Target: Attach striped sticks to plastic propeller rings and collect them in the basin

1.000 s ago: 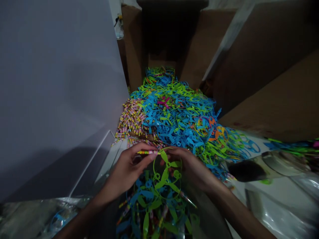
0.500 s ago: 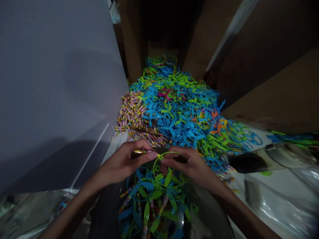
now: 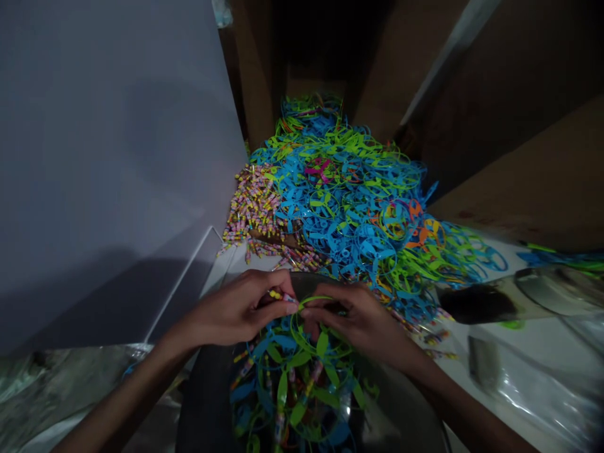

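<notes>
My left hand pinches a short striped stick between thumb and fingers. My right hand grips a green ring propeller by its rim and hub. The two hands meet fingertip to fingertip, and the stick's end sits at the propeller. Both are held just above a round dark bowl that holds several green and blue propellers with sticks in them.
A large heap of blue and green ring propellers covers the table behind my hands. A pile of striped sticks lies at its left. A grey wall stands left; cardboard boxes stand right and behind. Clear plastic bags lie right.
Both hands have sunk closer to the bowl with the stick and green propeller. The stick has been drawn in between my fingers, so less of it shows.
</notes>
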### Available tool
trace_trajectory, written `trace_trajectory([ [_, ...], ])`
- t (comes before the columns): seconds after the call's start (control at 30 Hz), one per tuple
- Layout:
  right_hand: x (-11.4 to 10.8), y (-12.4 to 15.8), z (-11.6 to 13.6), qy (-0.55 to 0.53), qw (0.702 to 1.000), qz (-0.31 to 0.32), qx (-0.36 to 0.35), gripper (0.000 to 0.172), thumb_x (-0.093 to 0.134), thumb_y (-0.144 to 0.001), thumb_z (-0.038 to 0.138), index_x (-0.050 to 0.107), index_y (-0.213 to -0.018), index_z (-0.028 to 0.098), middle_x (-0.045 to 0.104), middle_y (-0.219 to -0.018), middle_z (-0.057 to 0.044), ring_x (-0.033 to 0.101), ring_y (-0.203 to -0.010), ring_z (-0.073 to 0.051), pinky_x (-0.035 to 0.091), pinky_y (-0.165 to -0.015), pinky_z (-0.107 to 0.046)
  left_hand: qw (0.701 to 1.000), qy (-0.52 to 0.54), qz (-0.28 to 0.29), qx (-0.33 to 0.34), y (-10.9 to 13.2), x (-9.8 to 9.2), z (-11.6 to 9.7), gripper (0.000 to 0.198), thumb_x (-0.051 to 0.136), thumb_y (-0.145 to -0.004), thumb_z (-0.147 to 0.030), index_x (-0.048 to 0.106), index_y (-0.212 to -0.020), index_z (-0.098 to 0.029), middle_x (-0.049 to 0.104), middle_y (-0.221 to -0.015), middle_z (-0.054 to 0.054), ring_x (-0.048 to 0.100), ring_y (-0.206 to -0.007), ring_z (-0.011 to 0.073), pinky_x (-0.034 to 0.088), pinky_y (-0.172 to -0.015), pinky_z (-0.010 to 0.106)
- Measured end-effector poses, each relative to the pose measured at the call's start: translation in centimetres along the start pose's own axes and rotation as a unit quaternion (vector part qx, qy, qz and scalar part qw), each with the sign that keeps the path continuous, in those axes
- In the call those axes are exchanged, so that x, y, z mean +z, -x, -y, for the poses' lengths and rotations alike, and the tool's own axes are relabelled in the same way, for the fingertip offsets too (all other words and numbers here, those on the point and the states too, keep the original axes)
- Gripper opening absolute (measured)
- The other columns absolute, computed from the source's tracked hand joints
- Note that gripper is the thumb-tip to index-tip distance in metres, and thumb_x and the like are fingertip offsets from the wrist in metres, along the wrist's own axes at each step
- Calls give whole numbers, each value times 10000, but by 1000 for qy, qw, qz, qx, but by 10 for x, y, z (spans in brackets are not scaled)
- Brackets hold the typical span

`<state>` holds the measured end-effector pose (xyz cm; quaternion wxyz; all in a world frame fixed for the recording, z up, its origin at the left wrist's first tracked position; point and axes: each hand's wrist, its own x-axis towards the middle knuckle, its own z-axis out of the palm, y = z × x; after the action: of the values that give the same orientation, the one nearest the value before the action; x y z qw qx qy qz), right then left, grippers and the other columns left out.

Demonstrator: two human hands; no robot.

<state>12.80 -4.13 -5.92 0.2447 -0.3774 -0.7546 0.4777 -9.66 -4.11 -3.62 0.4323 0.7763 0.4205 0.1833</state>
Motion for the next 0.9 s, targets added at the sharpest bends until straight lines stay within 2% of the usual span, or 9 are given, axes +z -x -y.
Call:
trace_trajectory([
  [0.07,-1,0,-1,-26,999,19,14,244,580,-957,348,712,-783,239,732,-725,21,677,-680,-163,471,-639,-270,1000,14,12,5,0,-3,1,173,578,-936,-349,659,-908,-199,612,-715,-26,519,-614,117,345,-542,220],
  [0.17,-14,0,-2,-41,991,122,22,163,699,-872,391,752,-959,265,774,-891,16,717,-819,-194,511,-717,-287,993,88,73,42,-4,-8,15,308,503,-972,-406,725,-915,-200,697,-781,20,628,-711,149,445,-616,232],
  [0.23,-28,-3,-5,-26,991,134,14,245,720,-846,426,751,-1047,288,772,-1026,8,713,-949,-224,518,-821,-321,994,95,17,55,-13,-11,35,481,337,-1031,-426,741,-920,-190,705,-749,36,653,-707,156,484,-649,246],
  [0.3,-41,-10,-14,8,999,39,5,228,638,-909,430,750,-1050,290,763,-1060,-5,704,-986,-235,513,-872,-355,990,-22,-132,50,-28,-10,60,458,334,-1040,-404,726,-964,-181,716,-803,41,662,-750,160,505,-706,260],
  [0.33,-47,-15,-21,39,999,-28,-5,226,591,-939,414,749,-1036,285,762,-1041,-14,704,-970,-238,516,-869,-369,978,-112,-168,61,-38,-8,72,397,371,-1035,-391,707,-1041,-180,729,-923,57,672,-852,174,513,-782,279],
  [0.43,-56,-36,-54,199,965,-157,-65,204,578,-945,314,717,-1088,272,741,-1059,-47,661,-1025,-267,504,-920,-435,948,-268,-130,112,-68,4,105,305,494,-999,-370,645,-1216,-217,654,-1260,88,600,-1171,213,460,-1004,337],
  [0.6,-49,-66,-108,437,880,-171,-66,365,741,-799,205,676,-1157,171,557,-1384,-175,479,-1261,-384,440,-1028,-547,921,-368,-61,111,-107,40,130,460,605,-934,-387,549,-1362,-228,577,-1329,146,521,-1266,297,450,-1015,419],
  [0.77,-43,-71,-125,462,863,-199,-52,88,672,-860,205,714,-925,163,571,-1326,-187,499,-1211,-376,456,-1005,-534,903,-421,-62,61,-119,64,139,315,500,-983,-262,598,-1265,-161,607,-1244,181,549,-1207,322,451,-976,470],
  [0.9,-49,-69,-123,421,865,-260,-77,181,582,-939,304,721,-895,197,617,-1280,-132,501,-1201,-320,436,-1035,-499,903,-421,-70,41,-116,66,137,295,532,-970,-230,602,-1244,-148,636,-1217,156,580,-1171,302,439,-997,490],
])
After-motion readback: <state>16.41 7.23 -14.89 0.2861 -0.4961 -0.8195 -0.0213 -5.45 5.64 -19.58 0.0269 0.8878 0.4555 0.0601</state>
